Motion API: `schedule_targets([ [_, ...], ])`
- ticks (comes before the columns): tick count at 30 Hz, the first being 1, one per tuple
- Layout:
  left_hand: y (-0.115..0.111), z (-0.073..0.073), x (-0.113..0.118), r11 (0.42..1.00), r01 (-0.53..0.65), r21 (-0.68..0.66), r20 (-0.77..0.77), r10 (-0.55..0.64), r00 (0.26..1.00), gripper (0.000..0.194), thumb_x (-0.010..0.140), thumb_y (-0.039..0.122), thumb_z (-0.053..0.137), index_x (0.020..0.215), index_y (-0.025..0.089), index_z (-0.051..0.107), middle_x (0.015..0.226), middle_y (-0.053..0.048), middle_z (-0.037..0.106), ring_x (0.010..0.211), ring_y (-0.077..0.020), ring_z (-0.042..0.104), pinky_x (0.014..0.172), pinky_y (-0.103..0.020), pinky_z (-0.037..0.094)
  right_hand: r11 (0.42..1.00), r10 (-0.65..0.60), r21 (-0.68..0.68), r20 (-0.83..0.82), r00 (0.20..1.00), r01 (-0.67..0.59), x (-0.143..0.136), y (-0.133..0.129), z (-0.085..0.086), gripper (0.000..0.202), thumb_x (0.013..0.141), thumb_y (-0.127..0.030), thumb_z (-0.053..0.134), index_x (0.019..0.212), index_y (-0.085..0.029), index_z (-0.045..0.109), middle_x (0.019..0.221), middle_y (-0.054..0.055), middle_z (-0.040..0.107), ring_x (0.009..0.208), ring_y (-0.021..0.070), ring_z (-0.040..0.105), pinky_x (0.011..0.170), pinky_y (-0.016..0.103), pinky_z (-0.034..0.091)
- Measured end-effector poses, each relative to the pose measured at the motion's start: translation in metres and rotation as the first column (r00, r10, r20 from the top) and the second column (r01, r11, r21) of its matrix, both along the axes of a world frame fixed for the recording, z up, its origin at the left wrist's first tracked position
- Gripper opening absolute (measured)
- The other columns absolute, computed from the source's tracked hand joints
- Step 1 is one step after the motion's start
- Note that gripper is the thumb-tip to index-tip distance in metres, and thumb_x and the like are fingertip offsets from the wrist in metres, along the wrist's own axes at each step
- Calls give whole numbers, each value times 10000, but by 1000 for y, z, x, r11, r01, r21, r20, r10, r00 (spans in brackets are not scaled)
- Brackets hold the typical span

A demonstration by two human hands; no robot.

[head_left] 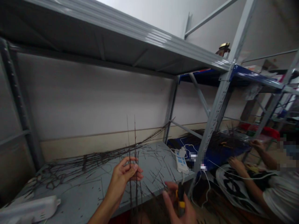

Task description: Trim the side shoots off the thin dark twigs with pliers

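Note:
My left hand [127,171] is closed around a few thin dark twigs [135,137], which stand nearly upright and reach below the shelf's front edge. To its right, my right hand [178,205] holds a tool with yellow and black handles [181,199], probably cutters; its jaws cannot be made out. That hand is blurred, with thumb and a finger apart on the left side. Behind my hands, a long bundle of dark twigs [93,158] lies along the back of the grey shelf [91,193]. Short cut pieces are scattered over the shelf surface.
A white power strip [181,160] with cables sits by the metal upright [213,118]. Another white device [35,210] lies at the lower left. An upper shelf [140,34] hangs overhead. At right, a person's hands [237,165] are near a blue shelf with more twigs [210,138].

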State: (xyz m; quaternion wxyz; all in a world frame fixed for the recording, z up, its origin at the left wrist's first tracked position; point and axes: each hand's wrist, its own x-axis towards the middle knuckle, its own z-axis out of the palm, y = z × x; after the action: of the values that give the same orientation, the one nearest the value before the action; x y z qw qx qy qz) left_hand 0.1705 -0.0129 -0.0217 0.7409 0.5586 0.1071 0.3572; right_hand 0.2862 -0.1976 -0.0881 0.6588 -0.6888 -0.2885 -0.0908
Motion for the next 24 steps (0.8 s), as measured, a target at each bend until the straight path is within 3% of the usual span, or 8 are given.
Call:
schedule_targets([
  [2,-3,1,2,1000,10,-2,9,-10,1000,342,832,380,782,1058,172,629,797,-72,762,661,-199,714,666,-332,583,994,104,-57,136,985,-97,14,1,40,334,834,-476,716,1047,-219,694,941,73,731,856,242,689,785,341,549],
  [6,-10,8,2,998,52,-27,39,-51,998,302,845,325,778,1060,163,642,800,-60,748,645,-172,696,659,-308,576,955,282,-166,243,928,-246,19,13,112,198,907,-413,653,914,-217,623,1037,84,732,846,203,667,764,329,521],
  [10,-15,22,-3,990,126,-59,103,-119,987,257,867,256,759,1080,166,646,810,-43,734,647,-148,683,657,-289,581,904,425,-194,306,852,-381,12,33,140,156,895,-354,669,885,-226,580,1087,74,727,940,209,675,857,365,514],
  [13,-15,32,-8,980,178,-91,148,-163,975,250,867,200,753,1093,170,650,796,-28,723,634,-135,673,647,-287,600,890,455,-206,327,828,-407,7,40,134,171,885,-360,686,894,-230,574,1131,75,700,1050,222,658,940,393,500],
  [16,-10,38,-13,965,234,-123,205,-206,957,235,874,156,737,1092,182,655,791,-11,709,637,-124,668,642,-281,619,943,330,-168,384,862,-286,2,40,113,226,857,-397,719,877,-218,582,1256,119,609,1184,254,588,988,409,480],
  [18,-6,38,-16,952,267,-146,243,-227,943,231,873,130,730,1086,189,661,789,-1,697,641,-114,664,641,-265,625,970,237,-137,355,904,-201,0,37,91,277,826,-424,748,918,-206,605,1292,137,559,1211,269,558,975,406,490],
  [22,-1,33,-22,929,315,-194,273,-257,927,237,874,101,716,1092,185,674,794,5,683,630,-96,650,623,-233,625,975,186,-138,65,980,-176,-8,29,37,490,773,-491,781,1126,-194,615,1157,100,590,897,196,625,746,325,551],
  [24,1,30,-23,926,315,-209,277,-253,927,237,882,96,704,1099,184,674,801,4,679,633,-93,648,623,-226,624,981,135,-135,-34,990,-139,-16,24,11,551,759,-506,788,1175,-195,604,1160,89,588,843,177,620,746,322,554],
])
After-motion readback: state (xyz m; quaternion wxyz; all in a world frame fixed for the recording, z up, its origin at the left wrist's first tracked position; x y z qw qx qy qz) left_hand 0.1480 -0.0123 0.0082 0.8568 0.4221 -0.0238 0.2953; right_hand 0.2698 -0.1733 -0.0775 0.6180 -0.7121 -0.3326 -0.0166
